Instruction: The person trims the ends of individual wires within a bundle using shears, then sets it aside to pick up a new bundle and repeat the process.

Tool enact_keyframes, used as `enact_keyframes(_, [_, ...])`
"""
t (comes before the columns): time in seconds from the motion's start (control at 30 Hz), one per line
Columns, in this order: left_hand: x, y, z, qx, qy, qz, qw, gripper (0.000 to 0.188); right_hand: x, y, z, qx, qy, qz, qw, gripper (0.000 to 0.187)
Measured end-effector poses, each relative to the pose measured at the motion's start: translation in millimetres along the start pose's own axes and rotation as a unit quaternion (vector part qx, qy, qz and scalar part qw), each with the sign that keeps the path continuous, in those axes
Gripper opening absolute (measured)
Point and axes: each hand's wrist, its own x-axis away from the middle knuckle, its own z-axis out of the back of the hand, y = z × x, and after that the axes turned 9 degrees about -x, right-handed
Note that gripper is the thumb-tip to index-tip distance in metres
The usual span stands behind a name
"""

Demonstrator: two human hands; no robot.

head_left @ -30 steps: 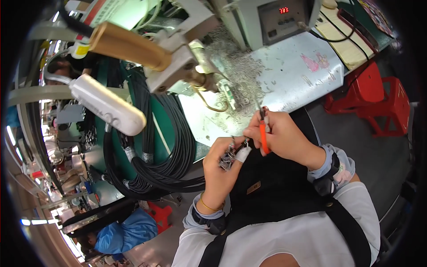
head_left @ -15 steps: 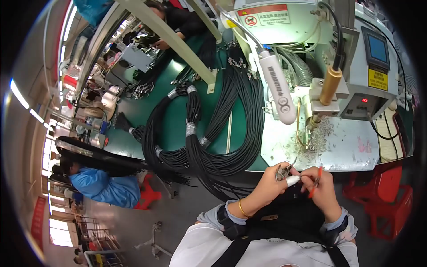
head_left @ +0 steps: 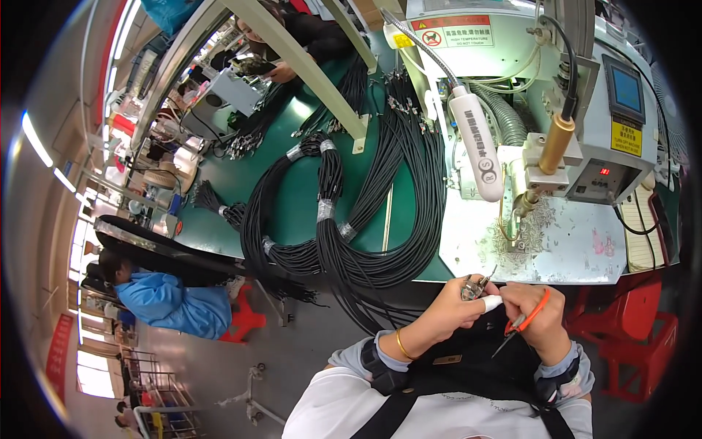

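Head view. Left hand (head_left: 455, 311), fingers curled shut, pinches a small metal connector (head_left: 470, 290) between thumb and fingertips; one finger wears a white wrap. Right hand (head_left: 537, 316), just beside and touching the left, is closed around orange-handled snips (head_left: 523, 320), whose dark tips point down and to the left. Both hands sit above the person's lap, just off the near edge of the workbench (head_left: 292, 197), so the connector lies off the bench, close to its front rim.

On the pale mat (head_left: 578, 245) at the right end of the bench lies a loose scatter of small metal scraps (head_left: 537, 219) under a brass-coloured tool head (head_left: 556, 143); no tray or box holds them. A grey control unit (head_left: 621, 124) stands behind, and a white cylindrical handle (head_left: 479, 143) hangs on a flexible hose.

Bundles of black cable (head_left: 344, 219), bound with pale tape, cover the green bench top and spill over its front edge toward the floor. Red stools (head_left: 629, 329) stand to the person's right. Another person in blue (head_left: 164, 300) sits well apart at left, with open grey floor between.
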Motion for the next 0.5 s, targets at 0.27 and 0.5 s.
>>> enact_keyframes(0.27, [-4, -14, -10, -0.343, 0.135, -0.306, 0.878, 0.025, 15, -4, -12, -0.131, 0.053, -0.196, 0.971, 0.018])
enact_keyframes(0.5, [-3, -17, -13, -0.403, 0.156, -0.384, 0.816, 0.028, 22, -6, -16, -0.32, 0.103, -0.341, 0.878, 0.01])
